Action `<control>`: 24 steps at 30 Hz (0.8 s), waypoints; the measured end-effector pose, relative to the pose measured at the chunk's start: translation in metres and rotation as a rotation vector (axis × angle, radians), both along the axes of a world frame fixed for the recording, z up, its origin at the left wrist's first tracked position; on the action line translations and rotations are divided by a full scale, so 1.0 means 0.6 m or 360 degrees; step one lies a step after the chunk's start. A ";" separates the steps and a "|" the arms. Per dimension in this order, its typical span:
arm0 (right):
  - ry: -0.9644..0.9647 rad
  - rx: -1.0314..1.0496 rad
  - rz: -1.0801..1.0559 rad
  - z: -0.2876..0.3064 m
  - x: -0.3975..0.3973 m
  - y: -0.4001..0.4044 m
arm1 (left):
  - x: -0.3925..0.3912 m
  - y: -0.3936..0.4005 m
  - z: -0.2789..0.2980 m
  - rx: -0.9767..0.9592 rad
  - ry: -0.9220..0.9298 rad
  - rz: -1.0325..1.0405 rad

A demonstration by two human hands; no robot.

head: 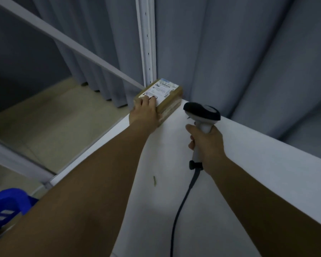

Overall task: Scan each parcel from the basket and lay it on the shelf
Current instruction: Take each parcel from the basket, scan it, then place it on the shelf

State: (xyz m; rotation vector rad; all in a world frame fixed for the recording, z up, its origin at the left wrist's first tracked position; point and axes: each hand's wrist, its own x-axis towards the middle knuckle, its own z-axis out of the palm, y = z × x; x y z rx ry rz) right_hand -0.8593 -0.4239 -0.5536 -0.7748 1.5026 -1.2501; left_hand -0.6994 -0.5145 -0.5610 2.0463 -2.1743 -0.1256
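Observation:
A brown cardboard parcel (170,98) with a white shipping label on top lies at the far left corner of the white shelf (248,164), against the shelf's upright post. My left hand (145,113) rests on its near end, fingers over the top and onto the label. My right hand (206,145) grips the handle of a grey and black barcode scanner (202,113), held upright over the shelf to the right of the parcel. Its cable (182,206) trails down toward me. The blue basket (6,210) shows at the lower left, contents hidden.
A white slotted upright post (146,39) stands behind the parcel, with a slanted white rail (63,37) running off to the upper left. Grey curtains (239,52) hang behind the shelf. Beige floor (50,123) lies left of the shelf edge.

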 end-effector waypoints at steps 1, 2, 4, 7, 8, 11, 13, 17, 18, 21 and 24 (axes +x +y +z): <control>0.0016 -0.0014 0.0011 0.001 -0.001 0.000 | -0.002 -0.004 -0.001 0.0008 -0.0007 -0.0002; 0.0027 -0.0027 0.0018 0.004 -0.001 0.002 | -0.004 -0.004 -0.002 0.0022 -0.0046 -0.0003; 0.0021 -0.0037 0.0017 0.010 0.000 0.008 | -0.010 0.008 -0.002 0.0080 -0.0133 -0.0006; 0.0026 -0.0047 0.0029 0.029 0.004 0.023 | -0.018 0.050 0.006 0.0075 0.0049 0.0049; 0.0052 -0.0061 0.0039 0.038 0.005 0.032 | -0.019 0.067 0.011 0.0065 0.0138 0.0057; 0.0159 -0.0095 0.0077 0.069 0.011 0.068 | -0.012 0.122 0.032 0.0122 0.0296 0.0045; 0.0165 -0.0095 0.0092 0.092 0.018 0.098 | -0.003 0.161 0.058 0.0133 0.0409 0.0045; 0.0164 -0.0080 0.0134 0.138 0.043 0.178 | 0.026 0.259 0.120 0.0024 0.0836 0.0116; 0.0149 -0.0063 0.0152 0.150 0.052 0.205 | 0.038 0.290 0.137 0.0049 0.0941 0.0150; 0.0144 -0.0013 0.0265 0.179 0.077 0.286 | 0.081 0.383 0.177 0.0138 0.1126 0.0250; 0.0264 -0.0014 0.0464 0.213 0.111 0.374 | 0.143 0.485 0.207 0.0106 0.1249 0.0315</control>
